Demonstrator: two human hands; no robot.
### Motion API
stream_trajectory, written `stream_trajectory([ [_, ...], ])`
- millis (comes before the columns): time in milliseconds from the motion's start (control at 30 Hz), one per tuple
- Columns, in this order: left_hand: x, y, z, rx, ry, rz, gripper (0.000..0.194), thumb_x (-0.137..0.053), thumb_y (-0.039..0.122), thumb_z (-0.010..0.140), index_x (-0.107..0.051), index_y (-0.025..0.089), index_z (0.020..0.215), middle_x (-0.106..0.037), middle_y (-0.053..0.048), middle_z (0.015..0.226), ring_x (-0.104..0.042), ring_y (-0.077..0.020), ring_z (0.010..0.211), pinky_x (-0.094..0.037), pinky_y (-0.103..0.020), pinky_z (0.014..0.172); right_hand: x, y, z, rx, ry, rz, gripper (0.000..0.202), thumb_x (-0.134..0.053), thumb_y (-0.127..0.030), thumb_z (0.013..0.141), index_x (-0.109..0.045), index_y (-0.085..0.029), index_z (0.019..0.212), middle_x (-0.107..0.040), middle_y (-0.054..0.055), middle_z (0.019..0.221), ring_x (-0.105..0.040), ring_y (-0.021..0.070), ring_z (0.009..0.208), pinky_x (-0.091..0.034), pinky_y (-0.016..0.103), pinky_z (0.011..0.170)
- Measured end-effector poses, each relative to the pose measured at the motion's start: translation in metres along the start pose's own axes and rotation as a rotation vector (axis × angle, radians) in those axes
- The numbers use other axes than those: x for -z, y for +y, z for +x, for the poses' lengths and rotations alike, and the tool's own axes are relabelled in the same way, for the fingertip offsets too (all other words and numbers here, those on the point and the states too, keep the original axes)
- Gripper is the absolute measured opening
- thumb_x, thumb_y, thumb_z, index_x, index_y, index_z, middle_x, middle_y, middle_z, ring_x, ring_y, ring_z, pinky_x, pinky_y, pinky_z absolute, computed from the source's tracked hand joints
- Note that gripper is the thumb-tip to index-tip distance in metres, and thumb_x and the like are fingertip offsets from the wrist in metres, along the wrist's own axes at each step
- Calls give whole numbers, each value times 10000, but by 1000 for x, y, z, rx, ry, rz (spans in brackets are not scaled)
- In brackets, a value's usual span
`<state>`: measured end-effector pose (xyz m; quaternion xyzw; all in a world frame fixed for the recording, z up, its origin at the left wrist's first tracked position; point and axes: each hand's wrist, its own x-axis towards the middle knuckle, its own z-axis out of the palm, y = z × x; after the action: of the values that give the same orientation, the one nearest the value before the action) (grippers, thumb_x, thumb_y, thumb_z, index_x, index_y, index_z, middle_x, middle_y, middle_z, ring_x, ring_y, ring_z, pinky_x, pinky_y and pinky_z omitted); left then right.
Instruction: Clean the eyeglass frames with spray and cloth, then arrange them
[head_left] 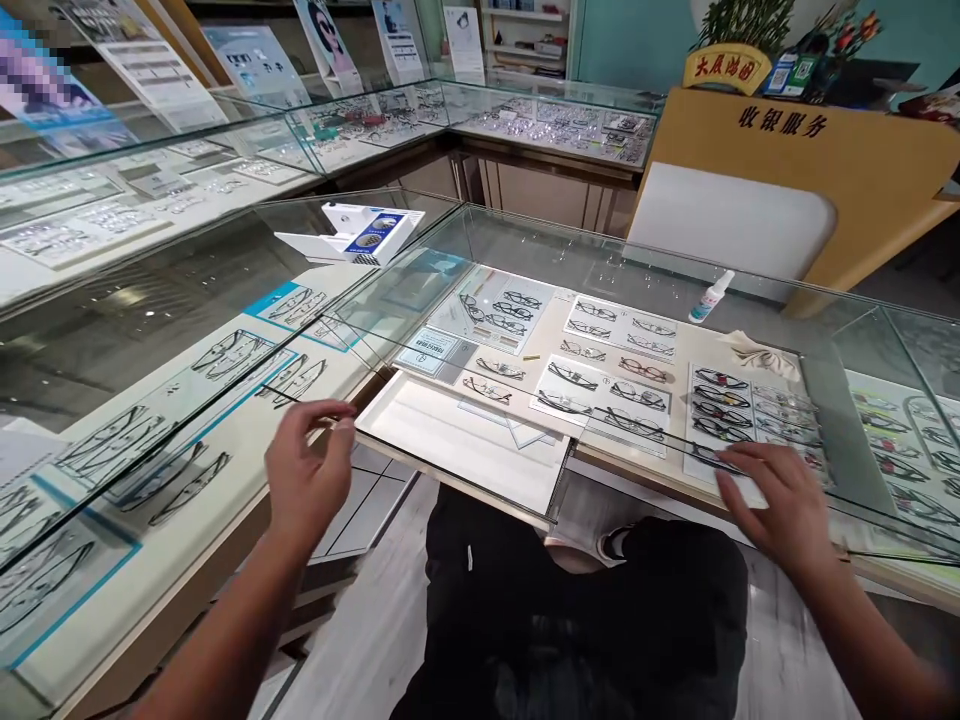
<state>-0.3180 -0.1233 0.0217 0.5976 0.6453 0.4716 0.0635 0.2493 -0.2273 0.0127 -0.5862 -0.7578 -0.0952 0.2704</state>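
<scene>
My left hand [311, 465] is raised by the left display case, its thumb and index finger pinched around a thin dark rod [279, 395] that sticks out to the left. At the front edge of the glass counter is my right hand [784, 505], thumb and fingers apart, fingertips beside dark glasses [709, 456] on a white tray [684, 465]. Between my hands, a shallow white drawer [450, 445] is pulled out, with a clear flat piece [525, 432] in it. Several pairs of glasses lie on white cards under the glass.
A small white bottle [711, 297] and a beige cloth [761, 357] rest on the glass top. An opened white and blue box [375, 235] stands at the back left. Beyond is a yellow counter [847, 170]. My knees are below the drawer.
</scene>
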Motion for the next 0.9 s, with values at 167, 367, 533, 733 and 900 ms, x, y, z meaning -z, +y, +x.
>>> stream_trajectory([
  [167, -48, 60, 52, -280, -862, 86, 213, -666, 470, 915, -759, 287, 975, -756, -25, 1053, -679, -306, 1064, -478, -533, 1182, -45, -86, 50, 67, -350, 432, 263, -494, -315, 1085, -746, -250, 1117, -794, 98, 1027, -728, 260, 954, -575, 417, 858],
  [367, -108, 62, 61, -147, -1128, 23, 192, -816, 352, 795, -677, 258, 702, -679, -51, 809, -672, -329, 1074, -387, -500, 1242, -150, -135, 78, -83, -643, 403, 299, -428, -265, 1107, -697, -202, 1222, -737, 131, 1283, -676, 276, 1167, -554, 443, 988],
  [533, -138, 39, 51, -222, -1201, 86, 186, -821, 378, 786, -695, 260, 716, -704, -60, 805, -692, -314, 947, -508, -434, 1049, -174, -168, 97, -94, -625, 265, 216, -488, -256, 1082, -686, -196, 1142, -724, 162, 1249, -633, 304, 1142, -530, 421, 907],
  [733, -213, 33, 17, -649, -1225, 269, 137, -745, 318, 855, -794, 254, 967, -757, -103, 1011, -697, -301, 948, -507, -414, 911, -104, -148, 94, -46, -327, 340, 400, -484, -414, 1100, -657, -241, 784, -665, 49, 786, -594, 206, 761, -393, 333, 690],
  [900, -291, 46, 15, -736, -1117, 306, 213, -651, 230, 906, -795, 153, 1044, -688, -202, 1165, -623, -369, 1127, -455, -483, 948, -52, -24, 63, -327, 168, -18, 263, -557, -374, 1031, -710, -224, 879, -730, 112, 955, -631, 287, 962, -474, 436, 928],
])
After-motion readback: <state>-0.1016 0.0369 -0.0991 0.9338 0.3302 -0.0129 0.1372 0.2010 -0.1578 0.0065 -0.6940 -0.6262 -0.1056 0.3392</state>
